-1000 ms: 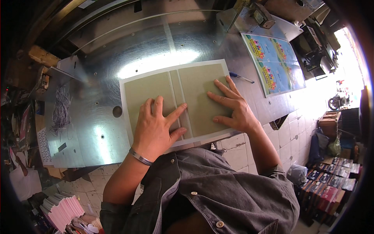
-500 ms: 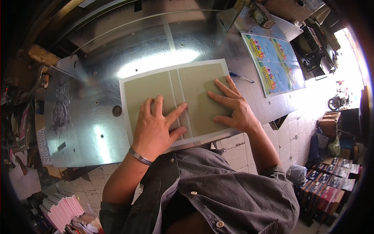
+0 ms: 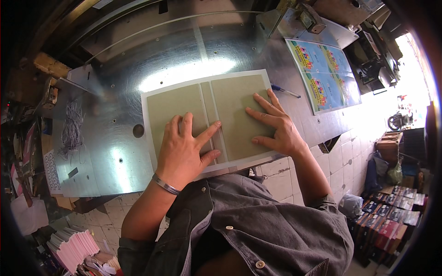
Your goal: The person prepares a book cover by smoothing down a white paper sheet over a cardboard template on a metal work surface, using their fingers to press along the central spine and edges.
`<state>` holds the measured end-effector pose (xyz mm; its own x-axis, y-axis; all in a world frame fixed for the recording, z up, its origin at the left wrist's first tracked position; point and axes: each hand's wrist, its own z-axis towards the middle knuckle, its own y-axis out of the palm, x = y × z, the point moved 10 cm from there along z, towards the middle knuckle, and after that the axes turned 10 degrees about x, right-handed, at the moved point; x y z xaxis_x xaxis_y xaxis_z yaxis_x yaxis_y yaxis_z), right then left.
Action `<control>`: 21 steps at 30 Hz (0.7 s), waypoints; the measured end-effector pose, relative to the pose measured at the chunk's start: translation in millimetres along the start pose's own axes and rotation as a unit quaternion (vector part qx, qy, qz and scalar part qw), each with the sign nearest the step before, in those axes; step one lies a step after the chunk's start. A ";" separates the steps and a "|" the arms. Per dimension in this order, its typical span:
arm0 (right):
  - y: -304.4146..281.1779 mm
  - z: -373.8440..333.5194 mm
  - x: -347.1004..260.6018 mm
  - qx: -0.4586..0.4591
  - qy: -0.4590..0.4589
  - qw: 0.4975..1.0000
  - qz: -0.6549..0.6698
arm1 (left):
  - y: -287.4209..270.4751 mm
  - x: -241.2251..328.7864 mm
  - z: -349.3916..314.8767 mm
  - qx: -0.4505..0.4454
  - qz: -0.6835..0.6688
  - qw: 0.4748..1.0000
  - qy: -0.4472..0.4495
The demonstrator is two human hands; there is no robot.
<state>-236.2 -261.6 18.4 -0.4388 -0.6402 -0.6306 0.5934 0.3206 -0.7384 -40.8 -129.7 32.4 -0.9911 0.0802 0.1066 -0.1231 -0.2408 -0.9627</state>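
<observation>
A white cover sheet (image 3: 251,76) lies on the metal table, its margin showing around two greenish-grey boards and a narrow spine strip (image 3: 211,103) between them. My left hand (image 3: 184,145) rests with spread fingers over the left board (image 3: 177,103) and the strip; its index fingertip touches near the gap beside the right board. On the right board (image 3: 235,108), near its right edge, my right hand (image 3: 278,126) presses down with fingers apart. Neither hand grips anything. Just past the sheet's right edge lies a blue pen (image 3: 286,91).
Colourful printed sheets (image 3: 327,76) lie at the table's right end. A tangle of grey string (image 3: 72,129) sits at the left, beyond a round hole (image 3: 138,131) in the metal tabletop (image 3: 115,156). Stacked books (image 3: 389,214) and pink-edged paper piles (image 3: 76,248) stand below the table.
</observation>
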 end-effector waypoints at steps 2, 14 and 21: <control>-0.2 -0.1 0.1 0.001 0.000 1.000 0.001 | 0.0 0.0 -0.1 0.000 0.000 1.000 0.000; 0.0 -0.1 1.3 0.000 -0.004 1.000 -0.001 | -0.1 0.0 0.1 0.001 -0.003 1.000 -0.001; -4.5 2.8 -9.4 -0.010 -0.029 0.996 -0.086 | 0.0 0.0 0.2 0.007 0.003 1.000 -0.001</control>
<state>-232.8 -259.0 28.3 -0.4927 -0.7252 -0.4809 0.4994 0.2169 -0.8388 -40.8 -129.9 32.5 -0.9919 0.0767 0.1017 -0.1181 -0.2552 -0.9596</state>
